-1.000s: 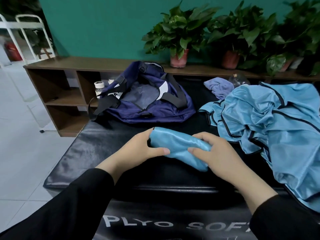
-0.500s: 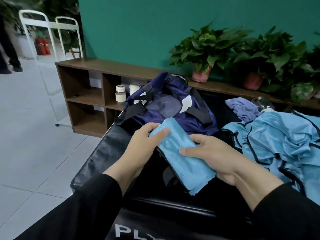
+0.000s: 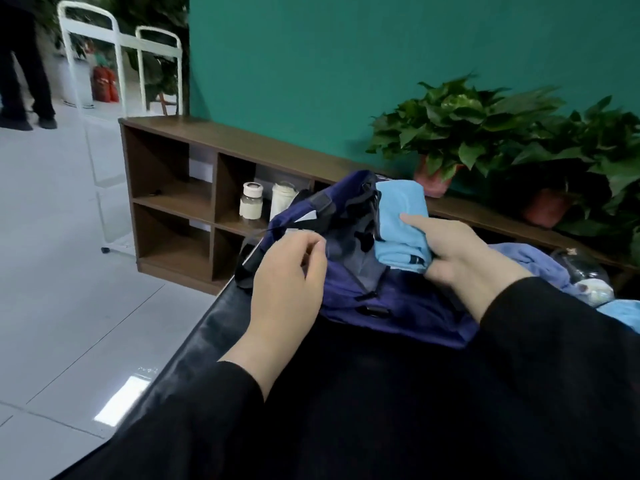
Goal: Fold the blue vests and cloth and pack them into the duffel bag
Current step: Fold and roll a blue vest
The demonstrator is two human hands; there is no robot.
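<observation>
A person in black sleeves works at a black padded bench (image 3: 194, 344), with one navy duffel bag (image 3: 388, 299) lying open on top of it. The right hand (image 3: 460, 251) grips one folded blue vest (image 3: 398, 220), thumb across its front and fingers curled beneath, holding it upright at the bag's open mouth. The left hand (image 3: 287, 289) hovers over the near-left edge of the bag with fingers curled inward toward the thumb; whether they pinch the bag's fabric or a strap cannot be told. Just right of the bag lies one lavender cloth (image 3: 533, 261), partly hidden by the right forearm, and beside it one clear plastic item (image 3: 585, 275), too blurred to identify. A corner of more light-blue fabric (image 3: 623, 313) shows at the right edge. Behind the bench stands one low brown shelf unit (image 3: 173, 199), with two pale jars (image 3: 251, 202) side by side in an upper compartment. Two potted plants (image 3: 446, 133) sit on its top against the teal wall. One white metal rack (image 3: 104, 98) stands on the tiled floor at the left, and the legs of a second person (image 3: 24, 64) appear at the top-left corner
</observation>
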